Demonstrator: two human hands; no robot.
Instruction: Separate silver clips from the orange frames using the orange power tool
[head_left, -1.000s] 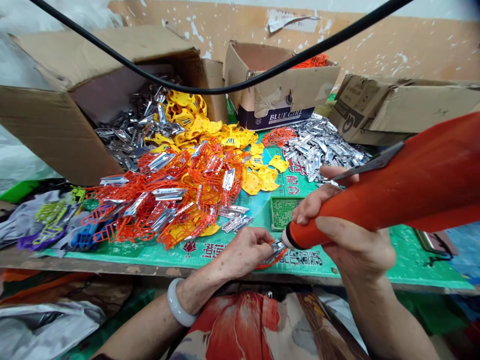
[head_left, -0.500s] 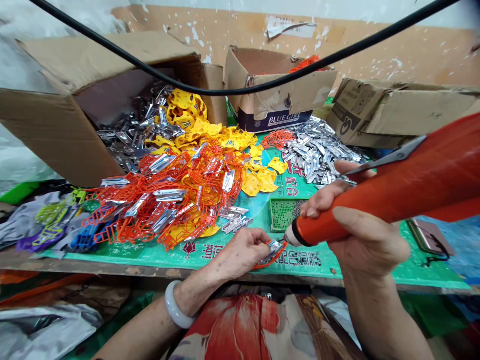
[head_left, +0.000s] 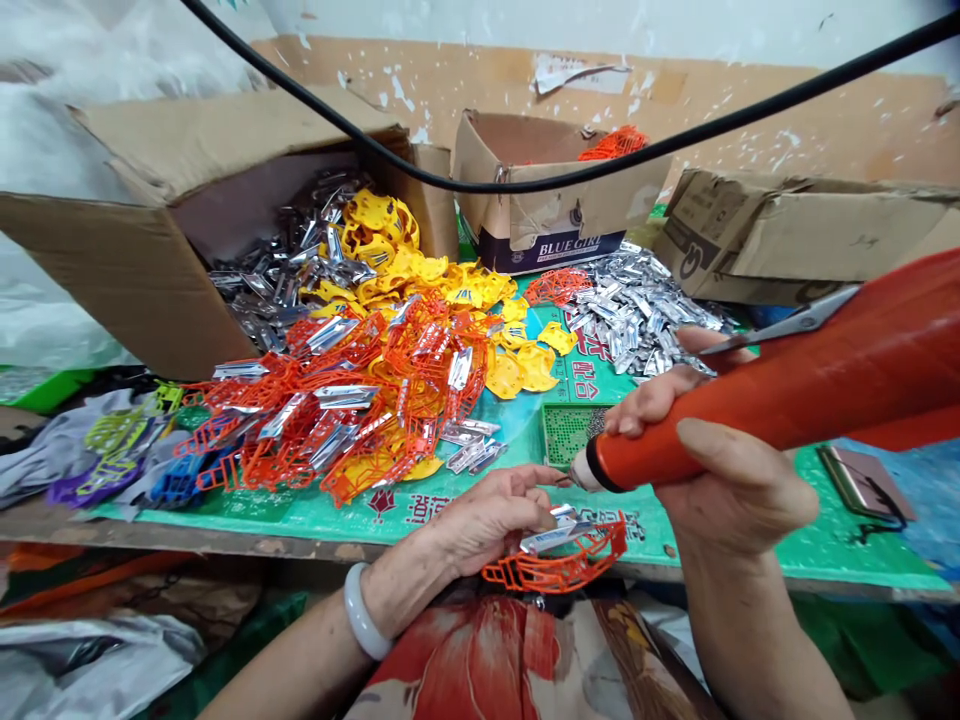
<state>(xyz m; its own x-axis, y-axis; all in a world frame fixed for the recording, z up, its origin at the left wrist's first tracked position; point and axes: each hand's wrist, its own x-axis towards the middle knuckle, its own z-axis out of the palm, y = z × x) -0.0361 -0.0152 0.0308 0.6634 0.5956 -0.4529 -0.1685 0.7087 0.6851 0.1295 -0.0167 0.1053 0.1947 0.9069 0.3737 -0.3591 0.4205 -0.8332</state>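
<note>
The left hand (head_left: 487, 522) holds an orange frame (head_left: 551, 575) together with a silver plate (head_left: 547, 538) at the front edge of the worktop (head_left: 825, 540); its index finger is stretched towards the tip of the red tool (head_left: 787, 390). The right hand (head_left: 750, 500), apart from the left one, is closed firmly around this tool, whose tip is just beside the green tray (head_left: 570, 407).
</note>
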